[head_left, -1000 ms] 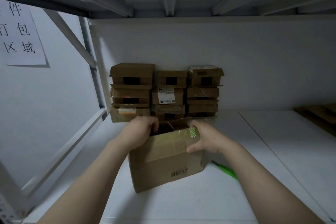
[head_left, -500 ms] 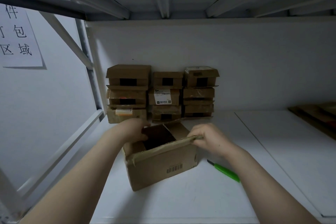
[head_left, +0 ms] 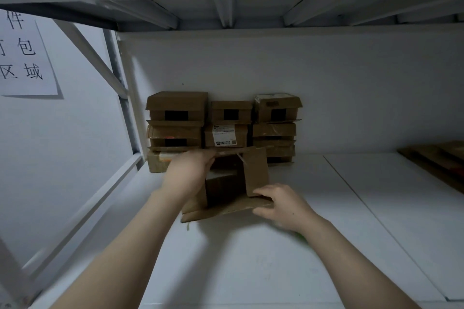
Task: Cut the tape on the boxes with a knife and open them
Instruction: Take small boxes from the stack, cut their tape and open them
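Open box (head_left: 226, 190), centre of the white shelf (head_left: 251, 271), just in front of a stack of boxes (head_left: 175, 108) three columns wide against the back panel. The top of the open box is undone: one side flap (head_left: 256, 170) stands upright on the right, and the near flap (head_left: 221, 212) is folded down toward the viewer.

Left hand (head_left: 190, 170): fingers (head_left: 209, 158) curled together over the far left edge of the open box, gripping it.

Right hand (head_left: 283, 206): fingers (head_left: 263, 192) slightly spread on top of the near flap at its right end, thumb at the flap's lower edge, pinching the cardboard between them.

Writing: a white shipping label (head_left: 224, 136) with a square code on the middle box of the stack, its print too small to read; a paper sign (head_left: 22, 57) on the left wall, cut by the frame edge, showing the characters 件, 包, 区 and 域.
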